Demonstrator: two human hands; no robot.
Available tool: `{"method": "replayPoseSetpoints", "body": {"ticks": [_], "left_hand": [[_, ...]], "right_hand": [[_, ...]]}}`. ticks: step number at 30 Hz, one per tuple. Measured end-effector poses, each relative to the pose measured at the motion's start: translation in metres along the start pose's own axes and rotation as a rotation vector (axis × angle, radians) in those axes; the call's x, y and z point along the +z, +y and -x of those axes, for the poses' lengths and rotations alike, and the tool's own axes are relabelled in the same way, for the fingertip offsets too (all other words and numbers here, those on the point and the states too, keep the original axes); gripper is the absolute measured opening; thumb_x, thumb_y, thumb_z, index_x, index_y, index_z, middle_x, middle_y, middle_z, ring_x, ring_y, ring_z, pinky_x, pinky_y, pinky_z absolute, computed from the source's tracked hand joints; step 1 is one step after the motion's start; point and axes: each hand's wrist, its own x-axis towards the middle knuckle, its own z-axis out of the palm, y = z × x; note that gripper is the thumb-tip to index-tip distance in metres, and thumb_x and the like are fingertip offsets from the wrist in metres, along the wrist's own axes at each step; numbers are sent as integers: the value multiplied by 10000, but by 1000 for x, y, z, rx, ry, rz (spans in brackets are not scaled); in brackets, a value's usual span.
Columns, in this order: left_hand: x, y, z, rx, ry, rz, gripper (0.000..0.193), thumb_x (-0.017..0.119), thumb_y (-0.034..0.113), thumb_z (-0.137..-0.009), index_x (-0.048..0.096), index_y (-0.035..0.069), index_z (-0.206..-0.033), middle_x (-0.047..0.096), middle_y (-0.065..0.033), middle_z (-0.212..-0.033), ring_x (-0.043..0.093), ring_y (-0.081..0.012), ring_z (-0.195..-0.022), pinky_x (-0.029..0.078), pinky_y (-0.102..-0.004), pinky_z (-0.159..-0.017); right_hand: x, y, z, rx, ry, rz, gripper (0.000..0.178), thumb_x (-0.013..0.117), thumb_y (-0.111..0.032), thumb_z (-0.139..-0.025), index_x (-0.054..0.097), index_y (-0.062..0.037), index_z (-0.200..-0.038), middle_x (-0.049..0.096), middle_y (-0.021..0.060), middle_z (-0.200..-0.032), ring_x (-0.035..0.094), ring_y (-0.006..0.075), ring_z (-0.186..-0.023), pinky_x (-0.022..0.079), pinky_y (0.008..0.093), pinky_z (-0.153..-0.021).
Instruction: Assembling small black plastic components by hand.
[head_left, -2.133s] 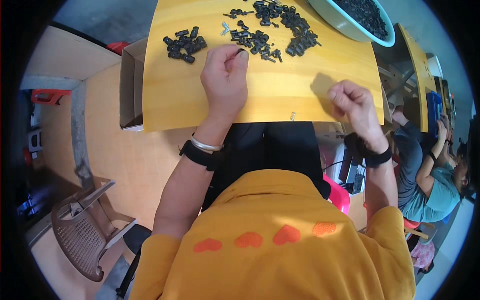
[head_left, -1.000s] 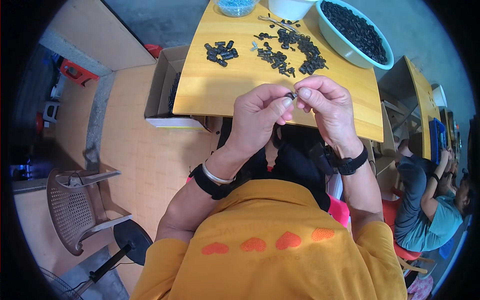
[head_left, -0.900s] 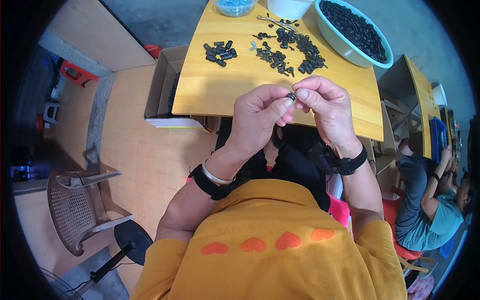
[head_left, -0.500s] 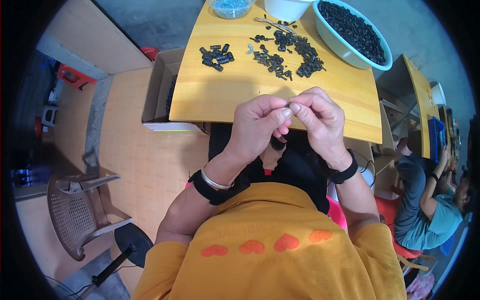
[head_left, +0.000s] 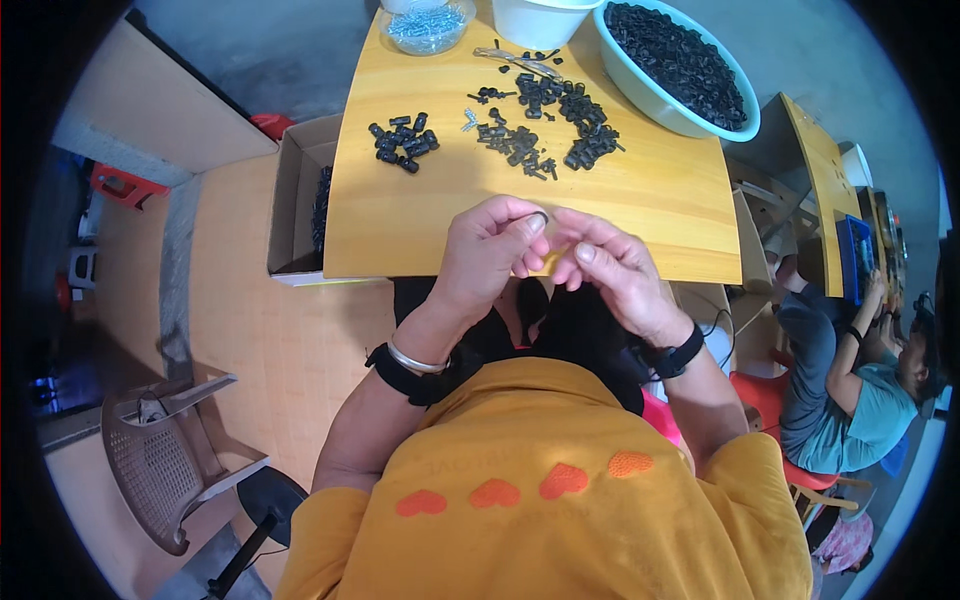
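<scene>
My left hand (head_left: 485, 250) pinches a small black part (head_left: 541, 214) between thumb and forefinger, just above the near edge of the wooden table (head_left: 440, 215). Most of that part is covered by the fingertips, so its full shape is hidden. Close beside it, my right hand (head_left: 625, 275) is half curled with thumb and forefinger apart, and nothing shows in it. Beyond the hands lie a small group of black cylindrical pieces (head_left: 405, 142) and a larger scatter of small black plastic parts (head_left: 520, 145). A few silvery screws (head_left: 470, 121) lie by the scatter.
Along the far edge stand a clear bowl of silvery screws (head_left: 428, 45), a white tub (head_left: 540, 22) and a pale green basin (head_left: 680, 112) heaped with black parts. A metal tool (head_left: 515, 60) lies before them. A cardboard box (head_left: 293, 215) adjoins the table's left. Another person (head_left: 850, 400) sits at right.
My hands have come apart: the right has moved away to the right and loosened its pinch, while the left keeps the small black part. The whole view has shifted slightly.
</scene>
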Motion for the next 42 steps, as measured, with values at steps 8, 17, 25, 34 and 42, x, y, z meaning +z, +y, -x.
{"method": "replayPoseSetpoints", "body": {"ticks": [8, 17, 25, 34, 42], "left_hand": [[-10, -14, -30, 42, 156, -28, 135, 544, 129, -881, 572, 14, -945, 612, -62, -765, 575, -105, -636, 461, -210, -566], [-17, -15, -48, 35, 228, -15, 117, 540, 121, -880, 572, 21, -933, 612, -59, -752, 568, -92, -606, 457, -199, -552], [-21, -19, -52, 35, 207, 45, 121, 547, 114, -874, 560, 8, -930, 604, -55, -735, 564, -95, -603, 456, -204, -539], [-27, -20, -51, 62, 149, 64, 141, 545, 117, -874, 555, 0, -952, 607, -70, -761, 581, -117, -634, 475, -221, -557], [-29, -20, -52, 59, 128, 54, 133, 524, 101, -882, 552, -2, -963, 608, -78, -771, 586, -123, -639, 479, -227, -560]], "right_hand": [[-85, -18, -44, -226, 270, 1201, 94, 580, -54, -725, 610, -21, -808, 586, 177, -769, 567, 351, -737, 458, 377, -662], [-91, -26, -105, -262, 204, 1219, 96, 572, -77, -741, 637, -49, -804, 572, 140, -746, 567, 325, -731, 443, 402, -660], [-71, -6, -160, -559, 176, 1444, 223, 598, -88, -721, 662, -131, -931, 521, 76, -979, 454, 260, -963, 363, 381, -798], [-62, -12, -158, -549, 92, 1464, 161, 622, -81, -710, 679, -139, -849, 533, 47, -912, 454, 236, -929, 344, 366, -771], [-32, -9, -190, -535, 36, 1388, 73, 620, -98, -716, 656, -120, -775, 555, 53, -773, 498, 253, -820, 364, 382, -717]]}}
